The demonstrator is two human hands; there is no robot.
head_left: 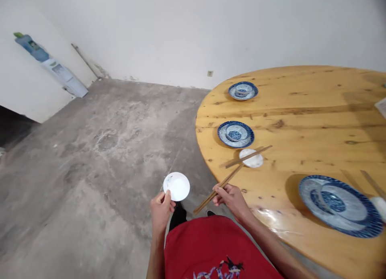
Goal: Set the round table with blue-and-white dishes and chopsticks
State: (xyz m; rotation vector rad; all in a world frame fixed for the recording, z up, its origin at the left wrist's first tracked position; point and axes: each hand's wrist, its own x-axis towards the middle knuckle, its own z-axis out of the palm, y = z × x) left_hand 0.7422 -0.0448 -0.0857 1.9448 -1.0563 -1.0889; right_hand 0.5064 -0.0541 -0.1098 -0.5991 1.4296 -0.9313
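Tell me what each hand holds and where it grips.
The left hand pinches a small white dish at its near rim. The right hand holds a pair of chopsticks near their lower end.

Worktop (pixel 316 110): round, pale knotty wood, clear varnish, glossy glare along the near edge
Chopsticks (pixel 229 178) in right hand (pixel 230 197): plain brown wood, matt, tips lying on the worktop near its left edge
Small white dish (pixel 176 186), pinched at the rim by left hand (pixel 161 208): glazed ceramic, smooth, soft sheen, faint print
White saucer (pixel 251 158) on the worktop by the left edge: same smooth white glaze
Blue-and-white plates (pixel 235 134) with bowls: glazed ceramic, patterned, glossy
Floor (pixel 90 158): bare concrete, rough, matt, blotchy grey
Wall (pixel 181 29): painted plaster, matt white
Shirt (pixel 211 247): red cloth, matt, with printed motif
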